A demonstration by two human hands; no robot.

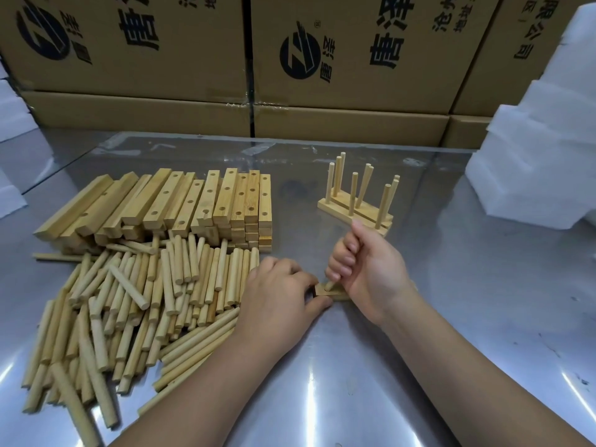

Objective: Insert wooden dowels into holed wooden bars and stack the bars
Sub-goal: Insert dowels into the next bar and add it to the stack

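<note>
A holed wooden bar [324,291] lies flat on the metal table near the middle, mostly hidden under my hands. My left hand [277,295] holds its left end, fingers curled over it. My right hand [364,266] grips a dowel [329,284] in a fist, the dowel's lower tip standing in the bar. Behind my right hand stand finished bars with upright dowels [358,201], side by side. A pile of loose dowels [135,304] lies at the left, with a stack of holed bars [193,204] behind it.
Cardboard boxes [322,59] form a wall along the table's far edge. White foam blocks [541,140] stand at the right and more at the far left [13,117]. The shiny metal table [451,301] stretches bare to the right and front.
</note>
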